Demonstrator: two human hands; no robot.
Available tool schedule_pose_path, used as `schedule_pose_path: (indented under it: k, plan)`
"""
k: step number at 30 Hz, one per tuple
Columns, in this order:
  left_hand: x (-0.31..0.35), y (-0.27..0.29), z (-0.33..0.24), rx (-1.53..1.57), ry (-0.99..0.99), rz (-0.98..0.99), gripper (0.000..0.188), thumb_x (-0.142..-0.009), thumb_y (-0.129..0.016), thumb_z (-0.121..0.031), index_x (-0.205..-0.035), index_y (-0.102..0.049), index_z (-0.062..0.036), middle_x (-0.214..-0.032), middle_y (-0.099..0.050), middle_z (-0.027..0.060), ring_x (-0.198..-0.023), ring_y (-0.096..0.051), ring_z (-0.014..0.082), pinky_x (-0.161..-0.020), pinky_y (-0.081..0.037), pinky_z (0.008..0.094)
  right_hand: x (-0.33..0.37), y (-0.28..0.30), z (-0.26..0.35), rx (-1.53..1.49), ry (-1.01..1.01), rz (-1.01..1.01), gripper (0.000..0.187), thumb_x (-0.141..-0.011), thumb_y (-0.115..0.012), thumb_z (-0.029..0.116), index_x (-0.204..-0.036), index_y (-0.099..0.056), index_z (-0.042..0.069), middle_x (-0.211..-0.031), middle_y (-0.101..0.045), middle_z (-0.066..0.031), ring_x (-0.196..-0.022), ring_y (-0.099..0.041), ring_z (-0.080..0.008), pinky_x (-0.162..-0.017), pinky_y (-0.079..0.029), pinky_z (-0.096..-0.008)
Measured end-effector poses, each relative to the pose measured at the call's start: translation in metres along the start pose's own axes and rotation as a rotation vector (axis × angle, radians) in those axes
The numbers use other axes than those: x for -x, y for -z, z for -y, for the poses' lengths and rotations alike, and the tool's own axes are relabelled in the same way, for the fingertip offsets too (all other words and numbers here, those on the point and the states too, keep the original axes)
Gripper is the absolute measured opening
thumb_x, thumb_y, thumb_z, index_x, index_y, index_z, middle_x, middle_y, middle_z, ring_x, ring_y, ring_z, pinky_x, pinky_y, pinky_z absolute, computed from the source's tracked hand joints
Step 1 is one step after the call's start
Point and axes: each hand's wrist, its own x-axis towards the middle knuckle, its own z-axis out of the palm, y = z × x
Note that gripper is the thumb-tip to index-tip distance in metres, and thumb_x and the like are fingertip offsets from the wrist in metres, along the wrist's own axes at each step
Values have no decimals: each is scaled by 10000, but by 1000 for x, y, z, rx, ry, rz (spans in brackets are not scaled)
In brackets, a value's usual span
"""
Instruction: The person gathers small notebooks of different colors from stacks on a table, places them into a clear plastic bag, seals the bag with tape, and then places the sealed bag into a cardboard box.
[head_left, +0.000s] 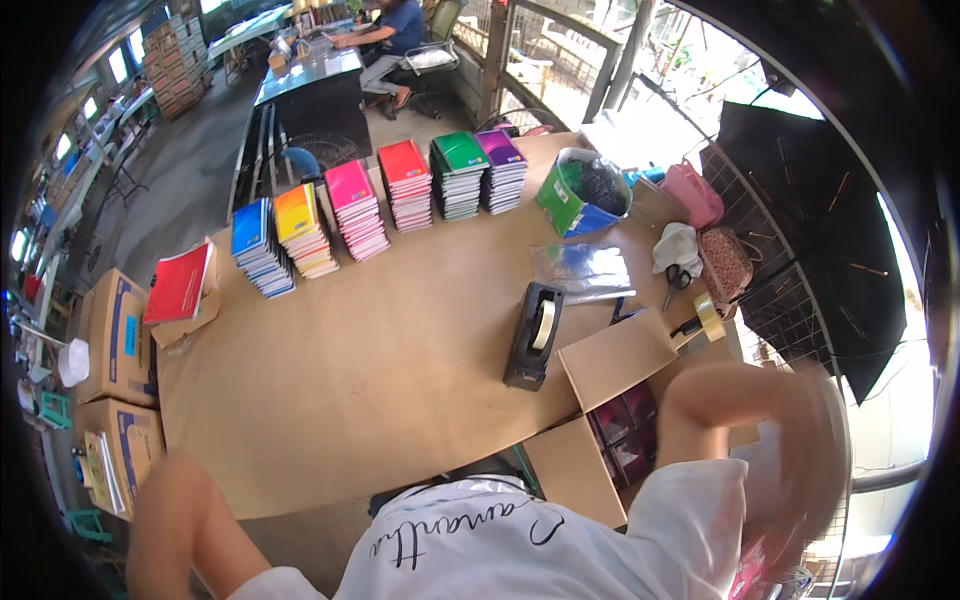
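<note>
The cardboard box (580, 465) sits at the near right of the counter (380, 370), where our bent right arm (720, 395) could catch a flap (617, 355) if lowered carelessly, while our hands are out of view, their grip unknowable.

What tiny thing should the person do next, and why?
Probably lower the right arm toward the tabletop. It looks bent and raised, and neither hand clearly shows, so I can't see either one holding anything. The black tape dispenser and open carton are both on that side, so they'd likely be easiest to reach.
</note>
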Motion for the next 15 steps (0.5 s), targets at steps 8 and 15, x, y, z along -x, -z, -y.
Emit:
schedule_pose_path:
  k: [8, 15]
  plan:
    - [74, -70, 215, 713, -56, -1062, 455, -874, -649, -213, -1254, -498, -14, -1227, -549, 131, -1053, -567, 224, -867, -472, 328, 315, 99, -438, 368, -1576, -1697, 691, -759, -742, 396, -1212, -513, -72, -1239, -489, -267, -1119, -520, -369, -915, -459, -427]
    - [64, -87, 292, 885, 694, -1381, 563, -799, -745, -227, -1271, -492, -52, -1159, -549, 63, -1026, -560, 174, -870, -482, 339, 249, 67, -461, 580, -1798, -1746, 726, -716, -763, 275, -1199, -317, -34, -1193, -523, -294, -1091, -569, -400, -942, -467, -464]
